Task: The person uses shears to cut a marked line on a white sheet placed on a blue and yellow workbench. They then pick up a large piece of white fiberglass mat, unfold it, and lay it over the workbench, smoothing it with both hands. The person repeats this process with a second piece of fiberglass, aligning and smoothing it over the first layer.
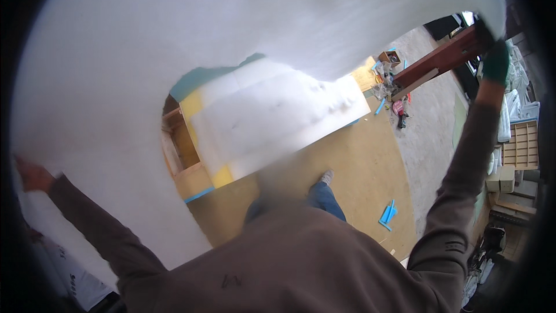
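A large white sheet of soft wadding is spread out in front of me, sagging in the middle. Far out to the left, my left hand is closed on its edge. My right hand, in a green glove, is raised at the far right and closed on the sheet's corner. Below the sheet lies a wooden frame topped with a white padded layer. Yellow foam shows along its left side, and a patch of green material shows at its far left corner.
Blue foam scraps lie on the brown board floor. A dark red beam stands at the far right, with tools and plastic near its base. Wooden frames and wrapped bundles are stacked along the right side.
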`<action>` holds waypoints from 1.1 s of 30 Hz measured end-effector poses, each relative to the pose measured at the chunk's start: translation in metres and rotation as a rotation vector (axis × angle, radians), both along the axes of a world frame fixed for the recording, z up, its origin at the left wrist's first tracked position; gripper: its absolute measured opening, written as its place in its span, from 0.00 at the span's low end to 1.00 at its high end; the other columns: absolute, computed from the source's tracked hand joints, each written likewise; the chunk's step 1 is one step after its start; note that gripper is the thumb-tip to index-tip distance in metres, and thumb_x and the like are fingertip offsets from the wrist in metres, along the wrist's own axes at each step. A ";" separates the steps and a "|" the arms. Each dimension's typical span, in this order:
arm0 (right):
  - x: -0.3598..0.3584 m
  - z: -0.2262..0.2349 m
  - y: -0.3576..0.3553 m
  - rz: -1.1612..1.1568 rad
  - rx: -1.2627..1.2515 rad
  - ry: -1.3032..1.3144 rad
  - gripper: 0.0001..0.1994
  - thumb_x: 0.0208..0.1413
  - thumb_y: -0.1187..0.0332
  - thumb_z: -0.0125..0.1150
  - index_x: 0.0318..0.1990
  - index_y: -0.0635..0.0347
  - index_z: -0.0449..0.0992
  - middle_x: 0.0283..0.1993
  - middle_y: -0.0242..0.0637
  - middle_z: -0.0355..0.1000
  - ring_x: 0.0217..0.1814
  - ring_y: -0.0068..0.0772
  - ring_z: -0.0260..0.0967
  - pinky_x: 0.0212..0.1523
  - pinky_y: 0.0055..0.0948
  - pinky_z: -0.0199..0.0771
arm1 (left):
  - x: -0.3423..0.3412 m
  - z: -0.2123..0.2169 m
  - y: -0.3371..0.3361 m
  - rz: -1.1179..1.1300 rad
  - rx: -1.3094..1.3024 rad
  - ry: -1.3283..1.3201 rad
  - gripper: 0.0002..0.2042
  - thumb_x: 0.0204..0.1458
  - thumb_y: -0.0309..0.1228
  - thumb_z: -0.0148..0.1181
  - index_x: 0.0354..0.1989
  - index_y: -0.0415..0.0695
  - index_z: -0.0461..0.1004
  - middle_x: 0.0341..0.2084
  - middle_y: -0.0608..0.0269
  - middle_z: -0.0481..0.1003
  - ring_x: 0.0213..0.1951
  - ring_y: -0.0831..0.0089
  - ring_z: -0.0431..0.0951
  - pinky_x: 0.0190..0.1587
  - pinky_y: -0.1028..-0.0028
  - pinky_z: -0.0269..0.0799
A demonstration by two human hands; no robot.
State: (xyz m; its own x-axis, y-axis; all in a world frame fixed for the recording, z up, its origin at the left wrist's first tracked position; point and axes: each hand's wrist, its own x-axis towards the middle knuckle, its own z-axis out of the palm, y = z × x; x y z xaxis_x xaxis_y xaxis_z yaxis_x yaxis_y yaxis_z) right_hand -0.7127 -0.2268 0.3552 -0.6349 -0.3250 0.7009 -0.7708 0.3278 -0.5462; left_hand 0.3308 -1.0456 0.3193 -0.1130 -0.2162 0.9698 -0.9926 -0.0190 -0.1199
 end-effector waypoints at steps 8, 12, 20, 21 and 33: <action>0.175 -0.295 0.124 0.231 -0.711 -0.995 0.26 0.77 0.59 0.52 0.69 0.74 0.70 0.69 0.48 0.72 0.70 0.39 0.68 0.74 0.39 0.67 | 0.008 -0.297 0.276 -0.162 0.953 0.558 0.21 0.71 0.36 0.48 0.67 0.42 0.73 0.59 0.43 0.76 0.60 0.47 0.76 0.64 0.53 0.73; 0.212 -0.430 0.162 -0.027 -0.728 -1.433 0.25 0.72 0.56 0.61 0.68 0.65 0.71 0.66 0.44 0.75 0.64 0.44 0.74 0.65 0.47 0.77 | 0.002 -0.358 0.361 -0.090 1.238 0.656 0.20 0.69 0.37 0.50 0.64 0.42 0.75 0.60 0.39 0.75 0.60 0.43 0.76 0.63 0.54 0.74; 0.217 -0.613 0.209 0.312 -0.152 -1.552 0.24 0.74 0.57 0.57 0.69 0.61 0.68 0.67 0.47 0.73 0.67 0.53 0.73 0.65 0.58 0.77 | -0.136 -0.393 0.463 0.443 1.526 0.180 0.17 0.60 0.30 0.50 0.52 0.39 0.81 0.54 0.41 0.80 0.57 0.41 0.79 0.62 0.50 0.73; 0.215 -0.625 0.211 0.348 -0.146 -1.626 0.23 0.74 0.57 0.57 0.68 0.61 0.68 0.67 0.48 0.73 0.67 0.54 0.73 0.64 0.57 0.78 | -0.152 -0.400 0.467 0.356 1.600 -0.061 0.16 0.59 0.30 0.51 0.49 0.39 0.82 0.52 0.41 0.81 0.56 0.43 0.80 0.61 0.51 0.74; 0.161 -0.655 0.271 -0.020 0.748 -2.013 0.19 0.70 0.56 0.61 0.56 0.61 0.78 0.53 0.46 0.79 0.43 0.41 0.80 0.43 0.43 0.81 | -0.490 -0.538 0.556 -0.342 2.106 0.739 0.16 0.62 0.41 0.63 0.47 0.40 0.81 0.33 0.67 0.79 0.33 0.74 0.78 0.37 0.70 0.78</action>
State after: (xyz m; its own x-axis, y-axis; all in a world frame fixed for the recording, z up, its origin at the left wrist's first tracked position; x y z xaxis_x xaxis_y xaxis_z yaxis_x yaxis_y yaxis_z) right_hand -0.5515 0.0438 -0.2994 -0.1653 -0.1335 -0.9772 0.5450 0.8134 -0.2033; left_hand -0.1592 -0.4892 -0.2185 -0.2007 -0.7218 -0.6624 -0.7960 -0.2739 0.5397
